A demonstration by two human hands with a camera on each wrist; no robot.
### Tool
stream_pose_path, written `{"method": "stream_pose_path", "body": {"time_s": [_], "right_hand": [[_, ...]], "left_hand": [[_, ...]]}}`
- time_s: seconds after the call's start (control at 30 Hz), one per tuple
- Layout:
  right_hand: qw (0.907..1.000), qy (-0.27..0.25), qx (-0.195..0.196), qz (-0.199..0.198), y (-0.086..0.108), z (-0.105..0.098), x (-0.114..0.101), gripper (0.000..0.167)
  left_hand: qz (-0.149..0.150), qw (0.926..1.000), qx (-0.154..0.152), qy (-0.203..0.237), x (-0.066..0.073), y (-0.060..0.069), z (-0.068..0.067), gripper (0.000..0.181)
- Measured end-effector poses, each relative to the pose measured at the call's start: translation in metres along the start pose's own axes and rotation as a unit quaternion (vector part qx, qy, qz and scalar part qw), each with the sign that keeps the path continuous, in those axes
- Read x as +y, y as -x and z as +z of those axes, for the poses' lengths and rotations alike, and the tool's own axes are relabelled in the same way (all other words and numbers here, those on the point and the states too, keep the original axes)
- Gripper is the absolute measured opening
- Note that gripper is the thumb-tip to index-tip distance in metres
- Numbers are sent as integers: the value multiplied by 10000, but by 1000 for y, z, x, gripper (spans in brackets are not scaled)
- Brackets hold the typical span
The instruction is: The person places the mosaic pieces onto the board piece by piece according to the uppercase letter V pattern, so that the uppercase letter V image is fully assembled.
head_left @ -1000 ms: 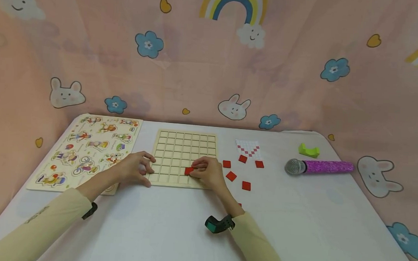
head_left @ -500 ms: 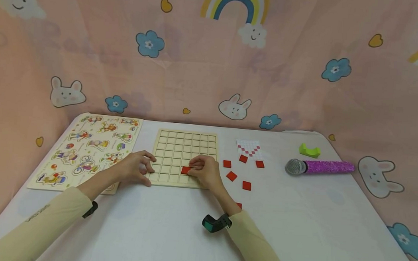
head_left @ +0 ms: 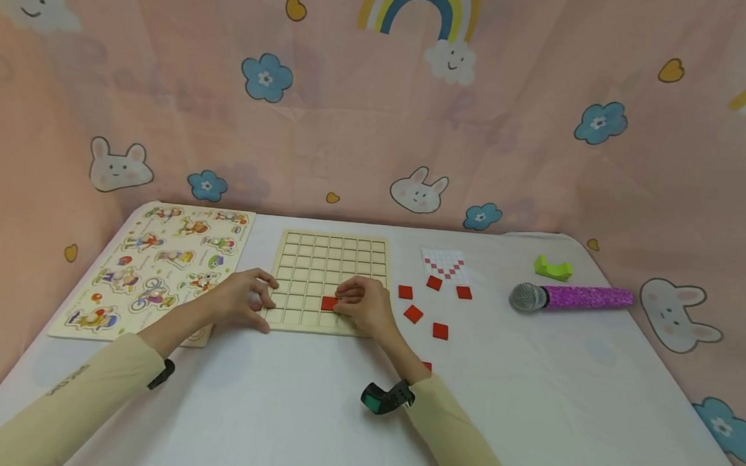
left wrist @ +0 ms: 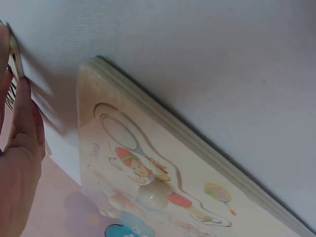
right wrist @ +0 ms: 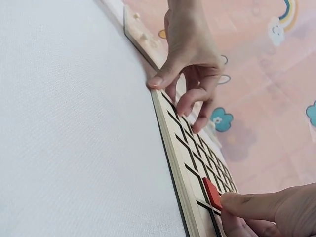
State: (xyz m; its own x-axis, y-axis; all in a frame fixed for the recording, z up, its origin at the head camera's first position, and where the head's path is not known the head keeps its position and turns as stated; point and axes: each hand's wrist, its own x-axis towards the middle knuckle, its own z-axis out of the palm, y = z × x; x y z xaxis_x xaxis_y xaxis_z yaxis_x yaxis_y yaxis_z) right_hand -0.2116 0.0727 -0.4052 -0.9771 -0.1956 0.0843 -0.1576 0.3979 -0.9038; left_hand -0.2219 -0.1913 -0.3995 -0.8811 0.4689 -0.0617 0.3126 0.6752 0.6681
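Observation:
A pale wooden grid board (head_left: 331, 234) lies mid-table. At its left edge my left hand (head_left: 240, 301) holds it, thumb by the near corner and bent fingers along the side, as the right wrist view shows. Over the board's lower part, my right hand (head_left: 366, 306) pinches a red square tile (head_left: 329, 304) between thumb and fingers. The right wrist view has this tile (right wrist: 211, 192) low over the grid near the front edge; whether it sits flat in a cell I cannot tell. The fingers hide the tile's right side.
Several loose red tiles (head_left: 413, 314) lie right of the board, one partly behind the right forearm. Behind them is a pattern card (head_left: 443, 264). A purple microphone (head_left: 587, 298) and a green piece (head_left: 552, 269) lie farther right. A picture puzzle board (head_left: 173, 258) lies left.
My right hand has moved slightly left over the board with the red tile, slowing in the last half second. My left hand stays at the board's edge.

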Motion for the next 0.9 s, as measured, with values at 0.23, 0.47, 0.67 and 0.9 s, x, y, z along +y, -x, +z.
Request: {"method": "stream_pose_path", "body": {"time_s": [0.23,0.47,0.67,0.9], "right_hand": [[9986,-360,147,368,11,-30,3,24],[9970,-260,224,698,30,-76,18,31],[9976,113,269,621,48,-123,39,34],[9974,243,-41,680,65,-156,66,37]], "left_hand": [[51,9999,3,-158,1,-1,1,24],[100,9998,0,-179,-1,1,2,24],[114,9999,-16,-107,0,3,0,24],[96,9999,-42,31,2,1,0,24]]}}
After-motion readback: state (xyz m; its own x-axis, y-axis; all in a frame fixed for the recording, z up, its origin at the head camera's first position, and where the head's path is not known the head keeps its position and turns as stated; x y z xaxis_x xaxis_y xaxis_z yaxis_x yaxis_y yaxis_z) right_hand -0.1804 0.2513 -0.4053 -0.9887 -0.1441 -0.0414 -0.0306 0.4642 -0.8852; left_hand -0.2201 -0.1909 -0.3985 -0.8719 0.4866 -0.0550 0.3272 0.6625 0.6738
